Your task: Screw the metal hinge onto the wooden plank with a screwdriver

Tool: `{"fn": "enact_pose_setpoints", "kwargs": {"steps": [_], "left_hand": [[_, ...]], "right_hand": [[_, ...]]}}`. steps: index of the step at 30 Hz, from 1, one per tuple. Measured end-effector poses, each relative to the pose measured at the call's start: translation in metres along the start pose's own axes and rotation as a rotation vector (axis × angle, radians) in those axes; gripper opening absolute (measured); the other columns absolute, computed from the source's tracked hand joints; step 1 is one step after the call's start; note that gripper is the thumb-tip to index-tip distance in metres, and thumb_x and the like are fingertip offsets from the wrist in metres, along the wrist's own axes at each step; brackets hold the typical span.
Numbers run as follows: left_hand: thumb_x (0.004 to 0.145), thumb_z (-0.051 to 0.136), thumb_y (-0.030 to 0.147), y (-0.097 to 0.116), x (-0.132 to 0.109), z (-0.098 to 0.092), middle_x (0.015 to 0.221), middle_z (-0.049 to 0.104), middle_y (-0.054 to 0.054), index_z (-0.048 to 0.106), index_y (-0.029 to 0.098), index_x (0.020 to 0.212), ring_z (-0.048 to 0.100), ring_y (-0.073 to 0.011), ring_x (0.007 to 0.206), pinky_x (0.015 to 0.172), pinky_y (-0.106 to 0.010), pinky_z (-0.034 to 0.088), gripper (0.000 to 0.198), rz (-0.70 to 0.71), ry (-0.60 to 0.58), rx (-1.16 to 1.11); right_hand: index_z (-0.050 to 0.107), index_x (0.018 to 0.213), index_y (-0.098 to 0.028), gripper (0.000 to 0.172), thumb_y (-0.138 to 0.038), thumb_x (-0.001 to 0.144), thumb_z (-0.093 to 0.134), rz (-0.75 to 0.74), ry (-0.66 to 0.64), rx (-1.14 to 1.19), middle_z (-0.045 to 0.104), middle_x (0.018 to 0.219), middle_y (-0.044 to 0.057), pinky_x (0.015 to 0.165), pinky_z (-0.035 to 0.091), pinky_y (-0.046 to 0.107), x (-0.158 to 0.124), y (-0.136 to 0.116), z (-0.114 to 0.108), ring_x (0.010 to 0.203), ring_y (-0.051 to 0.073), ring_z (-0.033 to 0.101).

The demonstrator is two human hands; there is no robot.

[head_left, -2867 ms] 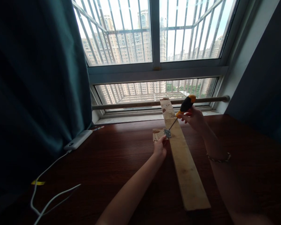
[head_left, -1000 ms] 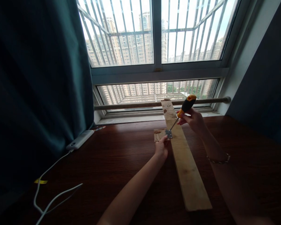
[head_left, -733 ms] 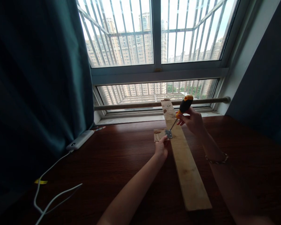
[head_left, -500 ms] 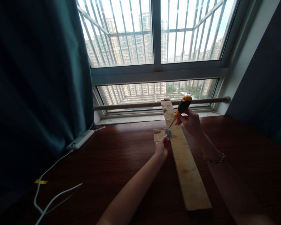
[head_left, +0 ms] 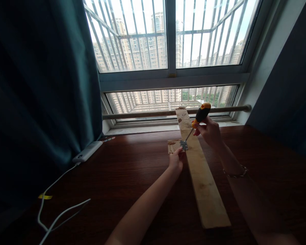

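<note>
A long pale wooden board (head_left: 205,185) lies lengthwise on the dark table, with a small wood block (head_left: 172,146) against its left side. Across the seam between them sits a silver metal hinge (head_left: 184,145). My left hand (head_left: 175,161) is closed at the block and the hinge's lower left, thumb on top; its other fingers are partly hidden. In my right hand (head_left: 209,132) is a screwdriver (head_left: 203,112) with a black and orange handle, held tilted by its lower end. Its tip reaches the top of the hinge; any screw there is too small to make out.
The dark wooden table (head_left: 112,173) stretches to the window ledge, where a horizontal rail (head_left: 148,115) runs. A white power strip (head_left: 88,152) and its white cable (head_left: 60,216) lie at left, beside a dark teal curtain (head_left: 48,85). A yellow tag (head_left: 45,197) is near the cable.
My right hand and the screwdriver have shifted slightly to the right, and the handle leans a little more that way. My left hand, the board and the block stay nearly in place.
</note>
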State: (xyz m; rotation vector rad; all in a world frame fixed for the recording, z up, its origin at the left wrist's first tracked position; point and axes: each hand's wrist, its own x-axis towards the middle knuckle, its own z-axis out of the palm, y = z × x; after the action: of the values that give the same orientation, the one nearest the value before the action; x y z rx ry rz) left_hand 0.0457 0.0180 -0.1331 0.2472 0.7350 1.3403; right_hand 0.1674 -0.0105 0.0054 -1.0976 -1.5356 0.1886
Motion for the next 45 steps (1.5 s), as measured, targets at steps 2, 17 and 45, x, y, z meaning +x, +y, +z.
{"fn": "enact_pose_setpoints", "kwargs": {"steps": [2,17,45], "left_hand": [[0.061,0.064,0.003,0.001,-0.001,0.001,0.067,0.065,-0.003,0.057,0.013,0.07,0.059,-0.0112,0.057,0.057,-0.022,0.045,0.015,-0.003,0.007,-0.004],[0.06,0.065,0.004,0.003,-0.006,0.002,0.064,0.064,-0.002,0.057,0.013,0.068,0.059,-0.0099,0.054,0.055,-0.02,0.045,0.015,0.0,0.003,0.002],[0.06,0.064,0.003,0.003,-0.007,0.003,0.064,0.064,-0.002,0.056,0.013,0.068,0.058,-0.0093,0.054,0.056,-0.02,0.044,0.016,0.009,0.003,0.002]], "right_hand": [[0.051,0.087,-0.018,0.03,-0.046,0.079,0.055,0.002,0.002,-0.006,0.066,0.078,0.005,0.042,0.049,0.026,0.0,0.0,0.001,0.044,0.015,0.06],[0.05,0.085,-0.018,0.035,-0.051,0.075,0.058,0.024,0.034,0.03,0.065,0.076,0.005,0.039,0.048,0.025,0.001,0.007,0.002,0.044,0.016,0.06],[0.056,0.094,-0.018,0.027,-0.037,0.075,0.059,0.113,-0.192,0.269,0.062,0.096,0.006,0.044,0.051,0.027,-0.004,-0.003,0.009,0.05,0.014,0.061]]}}
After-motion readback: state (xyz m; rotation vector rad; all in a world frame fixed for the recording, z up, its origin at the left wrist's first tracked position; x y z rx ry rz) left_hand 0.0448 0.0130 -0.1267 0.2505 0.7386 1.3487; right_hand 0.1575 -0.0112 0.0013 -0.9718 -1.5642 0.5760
